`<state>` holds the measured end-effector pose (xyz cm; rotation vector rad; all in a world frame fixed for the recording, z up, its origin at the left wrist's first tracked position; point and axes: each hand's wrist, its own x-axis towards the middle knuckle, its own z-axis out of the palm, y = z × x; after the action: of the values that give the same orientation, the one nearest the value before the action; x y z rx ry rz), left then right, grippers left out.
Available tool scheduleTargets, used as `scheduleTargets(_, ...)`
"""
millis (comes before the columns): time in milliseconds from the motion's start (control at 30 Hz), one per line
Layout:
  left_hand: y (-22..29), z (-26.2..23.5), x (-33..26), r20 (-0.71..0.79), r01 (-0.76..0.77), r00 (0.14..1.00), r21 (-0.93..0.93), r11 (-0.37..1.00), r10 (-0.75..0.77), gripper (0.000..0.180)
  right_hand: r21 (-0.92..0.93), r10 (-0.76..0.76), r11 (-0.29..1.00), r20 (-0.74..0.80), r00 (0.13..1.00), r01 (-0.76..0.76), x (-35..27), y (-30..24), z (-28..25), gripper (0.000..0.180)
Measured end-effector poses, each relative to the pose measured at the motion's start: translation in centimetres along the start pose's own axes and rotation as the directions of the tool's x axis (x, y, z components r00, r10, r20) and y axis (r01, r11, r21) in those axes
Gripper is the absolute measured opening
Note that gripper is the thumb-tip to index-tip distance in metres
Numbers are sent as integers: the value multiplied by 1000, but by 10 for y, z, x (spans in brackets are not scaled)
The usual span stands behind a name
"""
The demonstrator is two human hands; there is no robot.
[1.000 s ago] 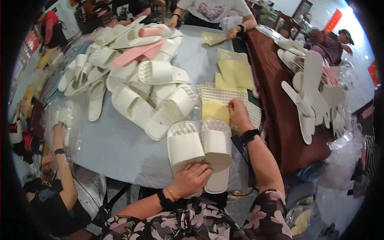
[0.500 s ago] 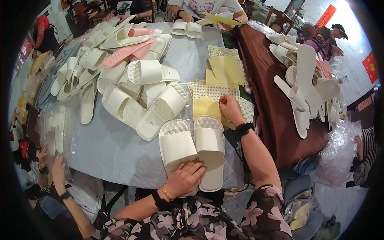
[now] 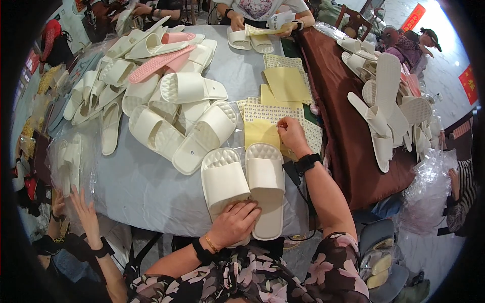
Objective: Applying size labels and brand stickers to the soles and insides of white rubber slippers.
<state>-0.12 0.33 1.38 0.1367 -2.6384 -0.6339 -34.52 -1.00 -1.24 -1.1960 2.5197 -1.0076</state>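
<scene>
A pair of cream slippers lies in front of me, toes pointing away. My left hand (image 3: 235, 222) curls over the heel of the left slipper (image 3: 222, 174), its fingertips at the inner edge of the right slipper (image 3: 265, 177). Over a sticker sheet (image 3: 265, 112) with a bare yellow part, my right hand (image 3: 293, 135) is closed in a pinch. Whatever is between those fingertips is too small to make out. Just beyond the pair, another cream slipper (image 3: 207, 136) with a small sticker on its insole rests against the heap.
Cream slippers (image 3: 146, 91) and a pink one (image 3: 160, 64) are heaped at left. More sticker sheets (image 3: 288, 83) lie beyond my right hand. Slippers (image 3: 386, 96) are stacked on the brown cloth (image 3: 348, 166). Across the table, a person's hands (image 3: 288, 29) hold a yellow sheet; another person's hand (image 3: 86, 214) is at lower left.
My hands stay almost where they were. The person opposite has lowered a yellow sheet over their slippers, which sit further right. The hand at lower left has spread its fingers beside the plastic bag.
</scene>
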Motion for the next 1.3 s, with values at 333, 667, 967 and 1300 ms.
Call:
scheduleTargets(333, 0, 0, 1, 2, 7, 1000, -10, 1000, -7, 31, 14, 9, 1000, 47, 999, -10, 2, 3, 1, 12)
scheduleTargets(667, -3, 8, -3, -12, -10, 1000, -52, 999, 9, 32, 34, -73, 997, 53, 996, 71, 0, 3, -3, 13)
scheduleTargets(967, -8, 28, -17, -124, -21, 992, -95, 995, 9, 31, 111, -141, 984, 36, 989, 136, 14, 37, 8, 12)
scheduleTargets(1300, -6, 36, -19, -113, -79, 991, -94, 992, 68, 24, 67, -108, 993, 104, 989, 101, 24, 53, 2, 12)
